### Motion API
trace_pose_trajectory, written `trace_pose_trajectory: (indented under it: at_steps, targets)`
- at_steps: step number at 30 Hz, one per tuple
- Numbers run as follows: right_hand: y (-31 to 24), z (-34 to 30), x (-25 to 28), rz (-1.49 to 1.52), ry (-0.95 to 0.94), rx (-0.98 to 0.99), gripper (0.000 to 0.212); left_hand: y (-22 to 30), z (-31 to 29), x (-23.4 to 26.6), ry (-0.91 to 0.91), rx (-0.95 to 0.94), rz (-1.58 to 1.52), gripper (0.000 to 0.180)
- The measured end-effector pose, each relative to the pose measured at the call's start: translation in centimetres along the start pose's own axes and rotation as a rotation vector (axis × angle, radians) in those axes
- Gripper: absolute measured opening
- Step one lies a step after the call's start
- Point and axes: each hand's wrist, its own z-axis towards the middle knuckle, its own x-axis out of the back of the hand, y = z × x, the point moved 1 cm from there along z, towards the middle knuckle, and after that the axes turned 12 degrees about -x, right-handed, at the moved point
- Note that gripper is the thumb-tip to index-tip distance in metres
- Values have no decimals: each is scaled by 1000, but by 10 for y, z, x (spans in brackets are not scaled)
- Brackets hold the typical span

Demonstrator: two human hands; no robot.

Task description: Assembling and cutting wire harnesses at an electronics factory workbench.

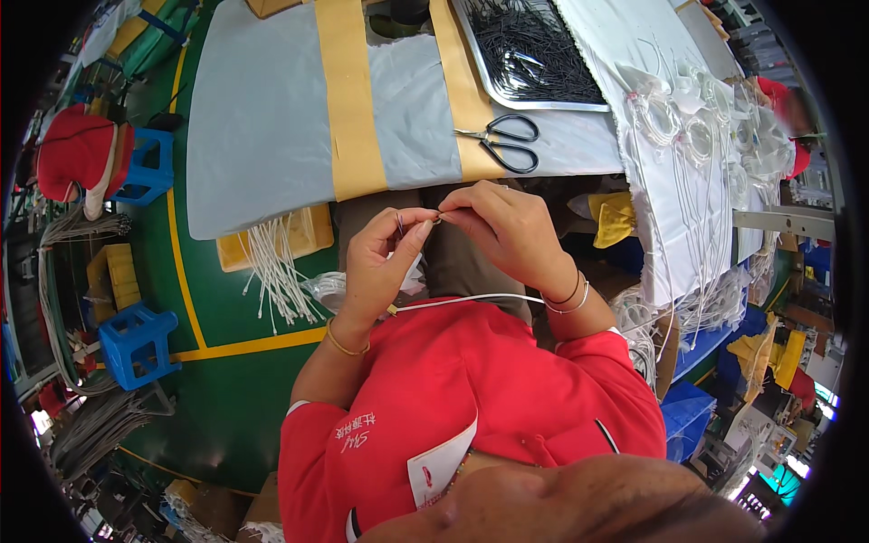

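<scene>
Above the lap (pixel 463 271) | left fingers (pixel 418 216) and right fingers (pixel 471 199) | both pinched close on a small piece (pixel 439 218)

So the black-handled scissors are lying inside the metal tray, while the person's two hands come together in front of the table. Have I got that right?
Not quite: the black-handled scissors lie outside the metal tray, on the covered table, as the head view shows. The left hand and right hand do come together in front of it.

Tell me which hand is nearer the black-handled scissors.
Right. The right hand is just below the scissors in the picture; the left hand is lower and farther to the left.
</scene>
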Motion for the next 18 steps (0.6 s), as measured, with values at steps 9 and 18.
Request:
trace_pose_trajectory:
  at_steps: [9,18]
  targets:
    - [4,1,3,-131,-97,15,14,8,1,0,-9,118,-92,18]
    - [-3,-11,-12,69,4,-116,14,6,1,5,41,246,-245,20]
